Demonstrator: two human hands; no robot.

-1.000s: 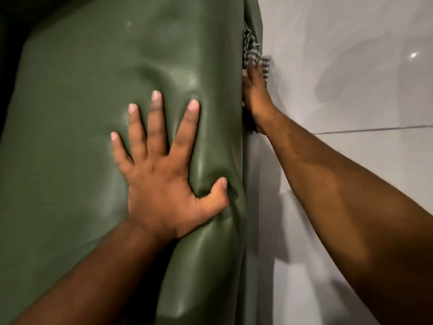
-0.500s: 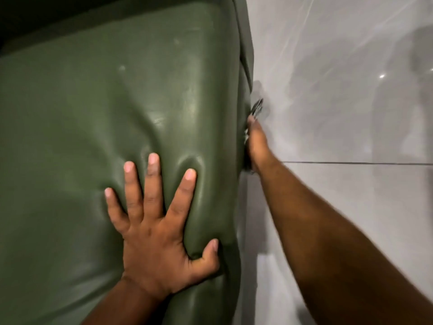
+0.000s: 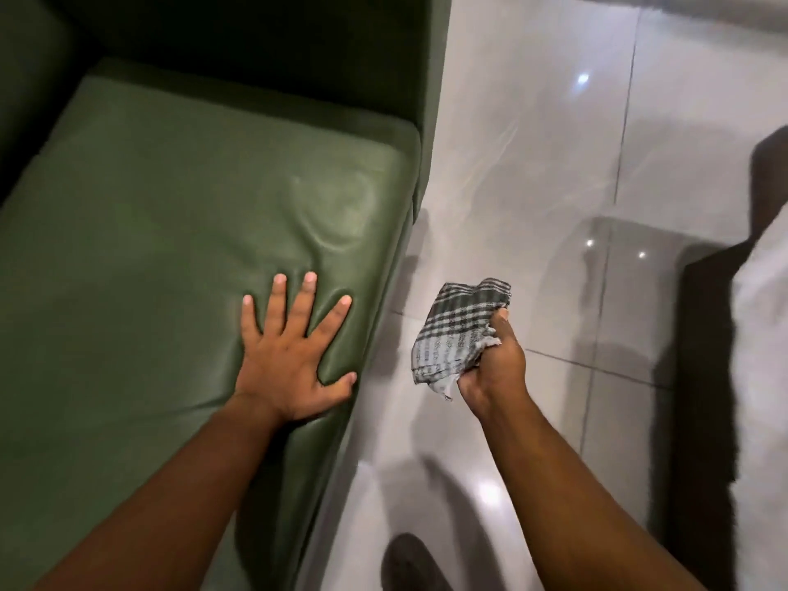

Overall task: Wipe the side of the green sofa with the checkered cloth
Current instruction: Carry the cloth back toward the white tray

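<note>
1. The right hand (image 3: 490,368) is closed around a bunched checkered cloth (image 3: 458,330), held in the air over the floor, apart from the sofa's side
2. The left hand (image 3: 290,356) lies flat with fingers spread on the green sofa (image 3: 170,215), holding nothing, thumb hooked over the cushion's right edge
3. The sofa's side panel shows only as a narrow, shadowed strip, so its surface is hard to make out
4. A dark, blurred shape (image 3: 409,565) at the bottom edge is cut off
5. The floor (image 3: 533,164) is glossy pale tile with light spots; a dark-edged white rug (image 3: 763,356) lies cut off at the right
</note>
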